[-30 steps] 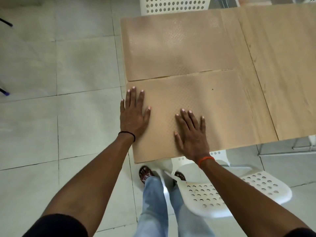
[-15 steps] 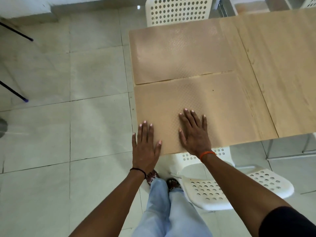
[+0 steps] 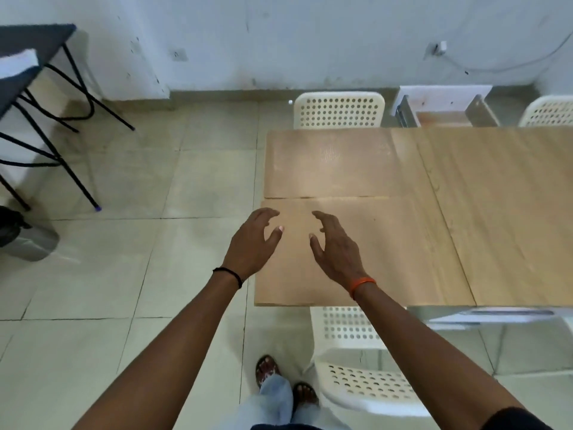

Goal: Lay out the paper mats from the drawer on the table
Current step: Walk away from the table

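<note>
Two brown paper mats lie flat on the left end of the wooden table (image 3: 496, 212). The far mat (image 3: 331, 162) and the near mat (image 3: 387, 252) touch along one edge. My left hand (image 3: 252, 243) hovers over the near mat's left edge, fingers curled and apart, holding nothing. My right hand (image 3: 336, 246) hovers above the same mat, also loose and empty. An open drawer (image 3: 443, 114) stands beyond the table's far edge, with a brownish sheet inside it.
A white perforated chair (image 3: 338, 114) stands at the table's far side, another white chair (image 3: 359, 361) at the near side by my feet, a third chair (image 3: 548, 111) at far right. A black-legged stand (image 3: 46, 97) is at left on the tiled floor.
Both hands have lifted off the near mat and now hover above it with curled fingers. My view has risen and pulled back, showing the wall and the drawer.
</note>
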